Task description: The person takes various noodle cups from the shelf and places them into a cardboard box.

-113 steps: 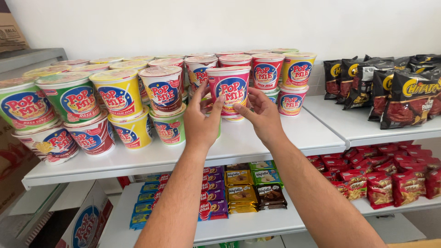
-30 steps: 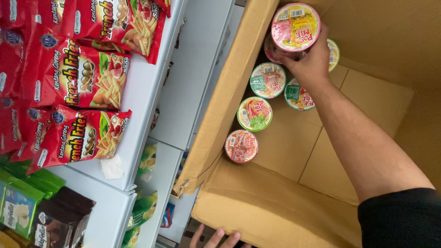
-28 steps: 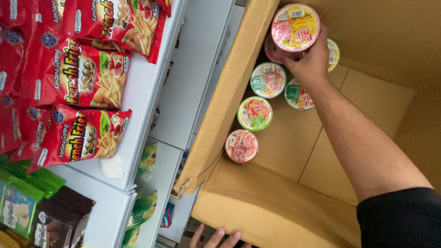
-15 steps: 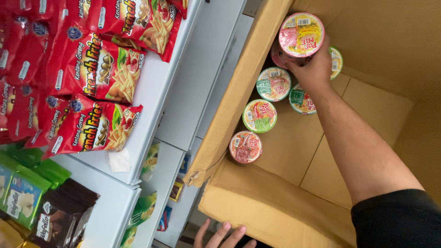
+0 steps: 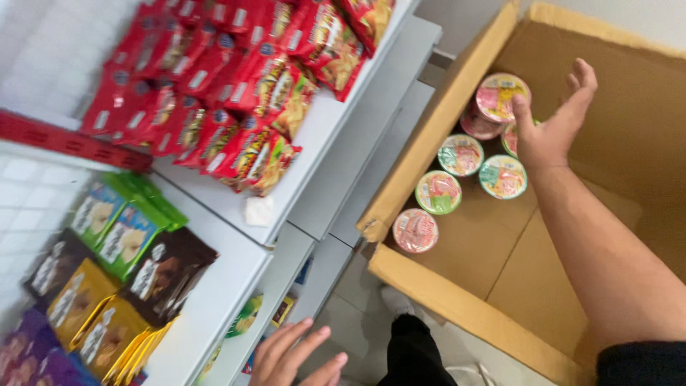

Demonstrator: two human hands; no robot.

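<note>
My right hand [image 5: 554, 125] reaches into a large cardboard box [image 5: 421, 150], fingers spread. Its thumb rests against a pink-lidded noodle cup [image 5: 500, 95] that sits on top of another cup [image 5: 477, 127] at the box's far corner. Several more cups stand on the box floor below it: a green-lidded one [image 5: 461, 154], another [image 5: 502, 176], one [image 5: 437, 191] and a red-lidded one [image 5: 416, 230] nearest me. At the bottom edge of the view, my left hand [image 5: 296, 355] hangs empty with fingers apart, in front of the lower shelves.
White shelves [image 5: 314, 143] run along the left. Red snack bags [image 5: 236, 93] fill the upper one; green [image 5: 125, 221], brown [image 5: 168, 275] and yellow [image 5: 107, 332] packets lie on the one below. My dark trouser leg [image 5: 411, 354] is beside the box's near wall.
Earlier both hands were at cups on a shelf. In the last second my right hand's fingers spread off the pink-lidded cup in the box, and the view swung left.
</note>
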